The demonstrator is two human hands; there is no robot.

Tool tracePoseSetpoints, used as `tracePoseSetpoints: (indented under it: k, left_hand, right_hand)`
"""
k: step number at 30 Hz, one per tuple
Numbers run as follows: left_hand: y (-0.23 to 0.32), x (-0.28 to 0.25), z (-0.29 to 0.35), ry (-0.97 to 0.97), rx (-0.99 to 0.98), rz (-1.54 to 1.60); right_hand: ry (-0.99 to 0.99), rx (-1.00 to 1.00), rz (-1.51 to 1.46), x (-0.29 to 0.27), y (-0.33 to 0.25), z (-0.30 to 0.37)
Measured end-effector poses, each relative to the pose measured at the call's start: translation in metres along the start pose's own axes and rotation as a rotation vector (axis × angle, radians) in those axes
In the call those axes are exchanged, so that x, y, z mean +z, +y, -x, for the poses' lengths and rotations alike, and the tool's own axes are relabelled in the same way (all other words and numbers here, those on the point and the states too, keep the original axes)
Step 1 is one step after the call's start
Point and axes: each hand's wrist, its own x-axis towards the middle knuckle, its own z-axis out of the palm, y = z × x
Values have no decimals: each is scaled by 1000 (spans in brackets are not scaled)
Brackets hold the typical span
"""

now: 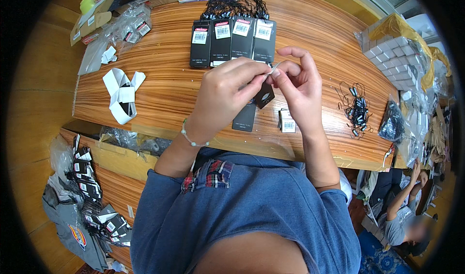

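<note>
My left hand (231, 87) and my right hand (301, 91) meet above the table, fingertips pinching a small whitish strip (274, 70). Its exact kind is hard to make out. Just below the fingers shows a small dark tag (265, 96); whether it hangs from them or lies on the table I cannot tell. Partly under my left hand lies a black hang tag (245, 117). Beside my right wrist sits a small stack of white barcode labels (288, 122). Beyond my hands, black hang tags (221, 44) with barcode stickers lie in a row, their black strings (235, 6) bunched behind.
A loose pile of black strings (357, 110) lies at right, near a dark plastic bag (391, 121). At left is a curled white label strip (116, 99). A box of small white packs (392, 56) stands far right. Another person (399, 220) sits at lower right.
</note>
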Motion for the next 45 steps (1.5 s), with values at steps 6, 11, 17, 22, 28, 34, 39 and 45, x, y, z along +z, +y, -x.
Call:
tracePoseSetpoints:
  k: [6,11,17,22,28,34,39,45]
  left_hand:
    - [-12,-8,-9,18,471,-424]
    - [-14,-11,-10,-23,571,-435]
    - [-36,-13,-3,69,383,-217]
    - [-29,-2,4,76,71,195]
    - [-33,8,7,-1,-221,549]
    - [-29,9,2,-83,-64,345]
    - [-27,9,3,-190,-125,469]
    - [-22,5,7,-311,-350,566]
  right_hand:
    - [-143,170,-194,-14,3,-5]
    - [105,56,-32,-18,14,-3]
    - [43,-115,-474,-35,0,-13]
    - [-135,-167,-712,-34,4,-20]
    - [-273,-24,-1030,-21,7,-21]
    - [-257,19,-1024,-11,8,-18]
    - [-123,-54,-880,-3,3,-16]
    - [-82,-92,-842,-10,-2,-17]
